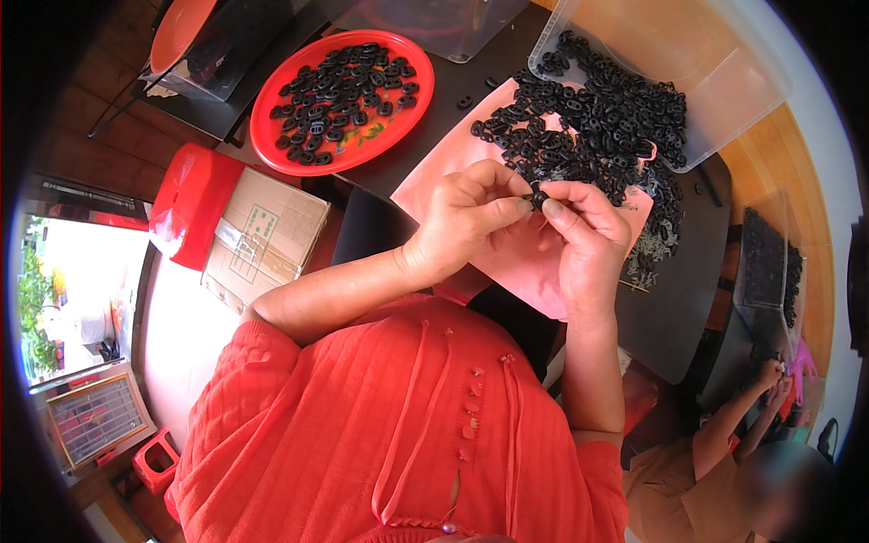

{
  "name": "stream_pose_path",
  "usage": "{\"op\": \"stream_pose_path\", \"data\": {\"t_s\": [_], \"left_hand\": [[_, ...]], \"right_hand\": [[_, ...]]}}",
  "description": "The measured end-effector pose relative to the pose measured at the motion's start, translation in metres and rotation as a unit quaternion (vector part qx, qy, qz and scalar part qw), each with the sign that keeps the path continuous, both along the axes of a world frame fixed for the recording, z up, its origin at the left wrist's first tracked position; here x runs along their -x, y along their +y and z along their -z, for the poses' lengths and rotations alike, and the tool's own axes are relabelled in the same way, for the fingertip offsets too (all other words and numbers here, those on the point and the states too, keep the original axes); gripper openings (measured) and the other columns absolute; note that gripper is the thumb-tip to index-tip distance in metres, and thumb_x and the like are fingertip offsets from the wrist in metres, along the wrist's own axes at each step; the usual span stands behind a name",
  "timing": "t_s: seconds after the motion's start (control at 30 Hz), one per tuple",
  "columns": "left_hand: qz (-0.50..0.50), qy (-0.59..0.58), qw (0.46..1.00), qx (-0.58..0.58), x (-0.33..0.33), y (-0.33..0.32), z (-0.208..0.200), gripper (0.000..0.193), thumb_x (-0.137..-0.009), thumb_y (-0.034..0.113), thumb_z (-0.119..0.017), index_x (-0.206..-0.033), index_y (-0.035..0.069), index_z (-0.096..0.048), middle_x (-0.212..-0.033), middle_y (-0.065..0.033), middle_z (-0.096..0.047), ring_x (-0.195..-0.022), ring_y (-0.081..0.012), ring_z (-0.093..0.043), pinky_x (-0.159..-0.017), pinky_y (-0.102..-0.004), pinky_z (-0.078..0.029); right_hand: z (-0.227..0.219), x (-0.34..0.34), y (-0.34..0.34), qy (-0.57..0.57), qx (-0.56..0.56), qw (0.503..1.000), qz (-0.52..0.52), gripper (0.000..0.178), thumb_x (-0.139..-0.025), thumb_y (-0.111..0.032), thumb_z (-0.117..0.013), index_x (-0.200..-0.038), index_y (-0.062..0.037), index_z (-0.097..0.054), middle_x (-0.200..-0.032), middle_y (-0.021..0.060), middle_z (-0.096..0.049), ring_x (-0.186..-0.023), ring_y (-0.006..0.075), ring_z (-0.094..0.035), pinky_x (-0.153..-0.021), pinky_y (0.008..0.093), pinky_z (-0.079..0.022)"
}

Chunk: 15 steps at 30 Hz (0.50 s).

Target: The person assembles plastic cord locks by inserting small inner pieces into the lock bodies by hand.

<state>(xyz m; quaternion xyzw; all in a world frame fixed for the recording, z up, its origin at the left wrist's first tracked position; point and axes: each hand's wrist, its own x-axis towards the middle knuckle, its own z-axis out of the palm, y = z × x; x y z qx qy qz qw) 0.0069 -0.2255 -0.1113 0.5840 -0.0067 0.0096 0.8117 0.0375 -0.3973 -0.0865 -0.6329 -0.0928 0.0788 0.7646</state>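
Note:
A small black plastic piece (538, 199), which looks like a two-hole cord lock, is pinched between the fingertips of both my hands. My left hand (463, 217) grips it from the left with thumb and forefinger. From the other side, the thumb and forefinger of my right hand (590, 242) close on it. Both hands are over a pink cloth (444, 185) on the dark table. Just beyond them spreads a heap of black cord lock parts (602, 113). Small grey metal parts (659, 237), perhaps springs, lie by my right hand.
A red plate (262, 116) of black cord locks stands at the far left. A clear plastic bin (747, 77) lies behind the heap. At left is a cardboard box (267, 226) against a red stool (186, 204). Another person (697, 480) works at lower right beside a clear container (765, 271).

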Motion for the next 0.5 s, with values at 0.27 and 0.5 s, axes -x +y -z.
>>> {"op": "stream_pose_path", "data": {"t_s": [0.27, 0.5], "left_hand": [[0.014, -0.019, 0.999, 0.039, -0.002, 0.006, -0.002, 0.017, -0.088, -0.002, -0.075, -0.103, 0.000, -0.065, -0.089, -0.0035, -0.068, -0.073, -0.0074, -0.064, -0.060, -0.0213, -0.051], [0.021, -0.066, 0.998, -0.006, 0.000, 0.012, -0.005, 0.020, -0.085, -0.004, -0.077, -0.101, 0.001, -0.066, -0.088, -0.0010, -0.067, -0.076, -0.0056, -0.063, -0.062, -0.0199, -0.051]], "right_hand": [[0.001, 0.003, 0.002, -0.003, -0.002, 1.000, -0.008, 0.013, -0.092, 0.002, -0.067, -0.105, 0.0003, -0.071, -0.093, 0.0022, -0.070, -0.077, 0.0071, -0.062, -0.059, 0.0207, -0.050], [-0.005, 0.006, 0.004, 0.009, 0.007, 1.000, -0.013, 0.011, -0.092, 0.001, -0.068, -0.102, 0.0011, -0.070, -0.092, 0.0035, -0.070, -0.077, 0.0080, -0.063, -0.059, 0.0207, -0.050]]}}
